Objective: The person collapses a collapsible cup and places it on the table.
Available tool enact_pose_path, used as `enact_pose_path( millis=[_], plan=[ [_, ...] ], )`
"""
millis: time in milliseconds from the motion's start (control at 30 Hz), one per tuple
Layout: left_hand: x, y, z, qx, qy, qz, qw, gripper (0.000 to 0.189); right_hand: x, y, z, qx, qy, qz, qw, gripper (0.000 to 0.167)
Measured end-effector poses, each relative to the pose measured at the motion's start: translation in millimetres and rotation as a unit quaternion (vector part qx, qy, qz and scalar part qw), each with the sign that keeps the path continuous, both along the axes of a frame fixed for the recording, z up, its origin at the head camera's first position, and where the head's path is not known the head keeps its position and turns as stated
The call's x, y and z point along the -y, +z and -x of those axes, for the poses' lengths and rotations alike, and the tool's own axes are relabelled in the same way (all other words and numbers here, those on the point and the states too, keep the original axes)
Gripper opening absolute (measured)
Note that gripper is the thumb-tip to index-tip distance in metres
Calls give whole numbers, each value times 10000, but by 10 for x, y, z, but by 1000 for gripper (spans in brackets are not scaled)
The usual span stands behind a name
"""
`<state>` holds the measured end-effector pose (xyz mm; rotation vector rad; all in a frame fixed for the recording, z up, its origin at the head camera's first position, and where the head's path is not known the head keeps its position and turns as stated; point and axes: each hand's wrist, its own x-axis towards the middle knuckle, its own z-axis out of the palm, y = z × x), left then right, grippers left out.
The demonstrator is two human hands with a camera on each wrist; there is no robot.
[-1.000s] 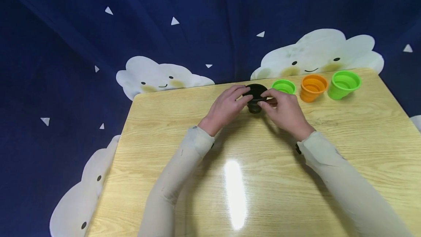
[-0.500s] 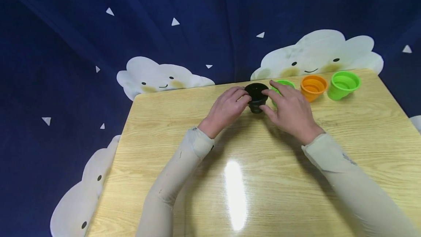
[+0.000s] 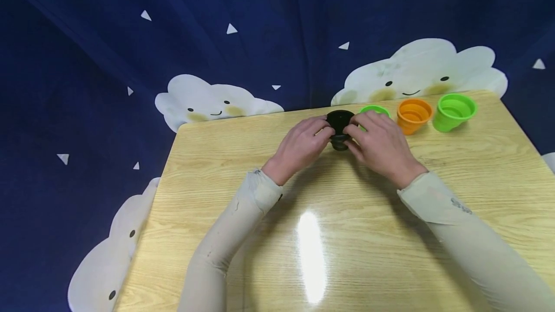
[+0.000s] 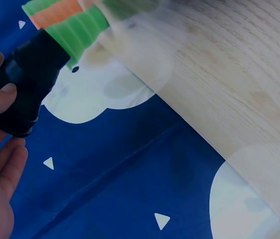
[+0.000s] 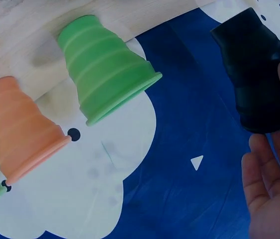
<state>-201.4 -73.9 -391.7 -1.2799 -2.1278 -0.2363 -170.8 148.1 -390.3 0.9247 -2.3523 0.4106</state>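
Left hand [image 3: 300,146] and right hand [image 3: 383,146] gripping black cup [image 3: 339,120] beside green cups [image 3: 454,113] and orange cup [image 3: 414,116], near far edge of desk [image 3: 368,254].

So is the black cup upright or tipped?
Upright. In the head view the black cup shows its wide mouth up and narrower base below, between the left hand and right hand.

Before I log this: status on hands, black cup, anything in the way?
Left hand and right hand gripping black cup. Cup upright. Possibly in way: nearest green cup, by right hand.
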Motion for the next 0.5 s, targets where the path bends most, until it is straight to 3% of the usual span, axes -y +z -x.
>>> enact_pose_path(
  millis=[333, 500],
  plan=[
    [-12, -22, -7, -108, -46, 182, 9998, 2, -4, -19, -18, 91, 22, -18, 10000, 21],
    [-14, -35, -16, -117, -60, 153, 9998, 9, -6, -26, -9, -33, 204, 59, 9998, 19]
  ],
)
